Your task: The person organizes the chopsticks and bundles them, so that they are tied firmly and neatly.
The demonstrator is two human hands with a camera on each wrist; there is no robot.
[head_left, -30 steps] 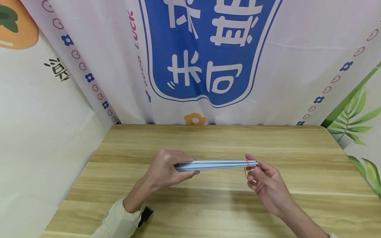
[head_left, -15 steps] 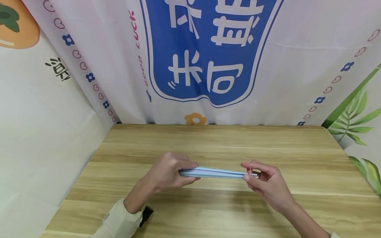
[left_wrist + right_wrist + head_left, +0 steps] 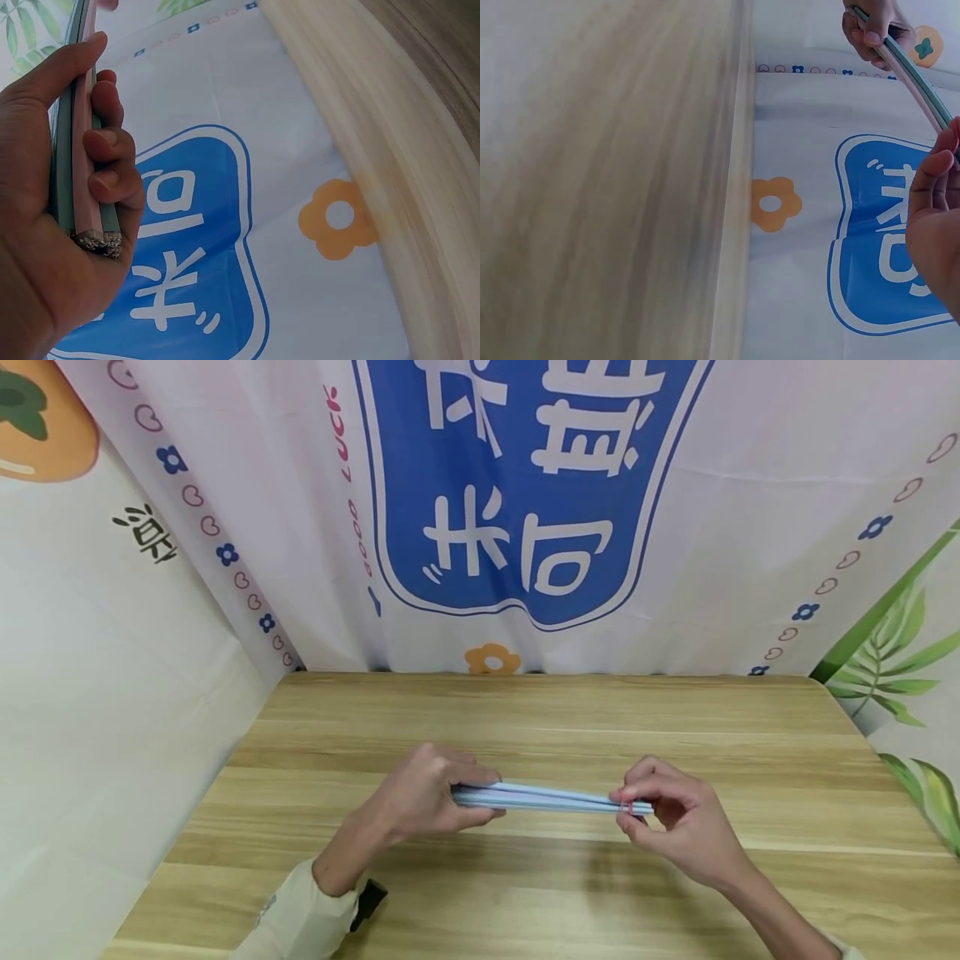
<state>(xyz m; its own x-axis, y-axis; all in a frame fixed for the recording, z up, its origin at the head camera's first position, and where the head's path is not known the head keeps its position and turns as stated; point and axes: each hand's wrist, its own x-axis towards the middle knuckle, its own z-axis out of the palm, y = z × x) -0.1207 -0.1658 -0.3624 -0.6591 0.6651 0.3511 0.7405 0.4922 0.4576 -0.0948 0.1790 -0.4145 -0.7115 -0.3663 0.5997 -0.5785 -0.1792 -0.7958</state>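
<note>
A bundle of pastel chopsticks is held level above the table. My left hand grips it round the thicker end. In the left wrist view, pink and green chopsticks with speckled silvery ends lie across the palm under the curled fingers. At the thin end, my right hand pinches a red rubber band that sits around the chopsticks, close to their tips. In the right wrist view, part of the right hand is cut off by the frame edge, and the band shows only in part.
Beneath both hands lies a wooden table. A printed curtain hangs right behind its back edge, with another white printed cloth along the left side. A black object is at the left sleeve.
The chopsticks' thin end has dipped and the left hand has shifted slightly right. The loose loop of the rubber band has been drawn in around the tips, the right fingers changing their hold.
</note>
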